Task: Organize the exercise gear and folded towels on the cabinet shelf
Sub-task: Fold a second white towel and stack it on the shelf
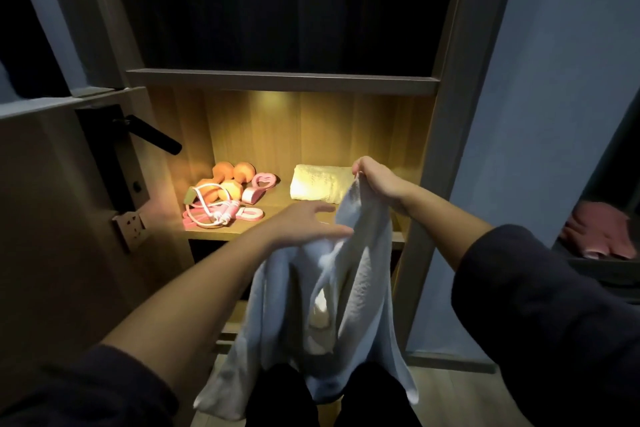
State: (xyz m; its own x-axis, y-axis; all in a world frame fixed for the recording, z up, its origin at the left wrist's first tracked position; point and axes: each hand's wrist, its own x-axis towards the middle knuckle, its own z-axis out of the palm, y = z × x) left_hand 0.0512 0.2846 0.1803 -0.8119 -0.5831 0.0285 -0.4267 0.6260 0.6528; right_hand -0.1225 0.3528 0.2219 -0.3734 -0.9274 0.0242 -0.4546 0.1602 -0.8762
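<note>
A white towel point(349, 291) hangs unfolded in front of the lit cabinet shelf point(277, 205). My right hand point(377, 180) pinches its top corner up high. My left hand point(304, 224) lies flat against the towel's upper edge, thumb side on the cloth, fingers stretched toward the shelf. On the shelf, at the right, rests a folded cream towel point(320, 185). At the left lie orange dumbbells point(225, 180), a pink jump rope point(211, 213) and pink hand grips point(258, 187). The towel's lower end drapes over my legs.
A door with a black lever handle point(152, 135) stands left of the cabinet, a wall socket point(131, 224) below it. The compartment above the shelf is dark. A pink cloth point(599, 234) lies on a dark surface at far right. A blue wall is to the right.
</note>
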